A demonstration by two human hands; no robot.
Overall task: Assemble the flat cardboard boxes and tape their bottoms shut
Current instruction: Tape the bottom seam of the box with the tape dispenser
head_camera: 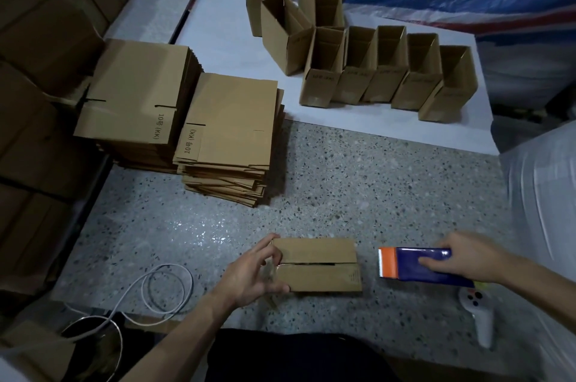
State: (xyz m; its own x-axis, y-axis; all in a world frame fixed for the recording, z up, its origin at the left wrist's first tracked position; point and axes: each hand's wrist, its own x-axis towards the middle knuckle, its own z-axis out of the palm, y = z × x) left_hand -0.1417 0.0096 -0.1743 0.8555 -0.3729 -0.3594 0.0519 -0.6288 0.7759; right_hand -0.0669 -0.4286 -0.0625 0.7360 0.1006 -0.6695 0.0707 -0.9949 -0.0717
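A small cardboard box (318, 264) stands upside down on the speckled floor, its two bottom flaps folded shut with a seam along the middle. My left hand (252, 275) grips its left end, thumb on the near side and fingers over the top edge. To the right of the box, my right hand (467, 260) holds a blue tape dispenser (417, 263) with an orange toothed end, pointed left toward the box and a short gap away from it. Two stacks of flat boxes (230, 129) lie at the left, the taller stack (137, 94) behind.
Several assembled open boxes (386, 69) stand on a white sheet (224, 38) at the back. Large brown cartons (37, 38) line the left. A white cable (162, 288) coils at lower left. A white controller (477, 316) lies at right near a plastic-wrapped bundle (542, 194).
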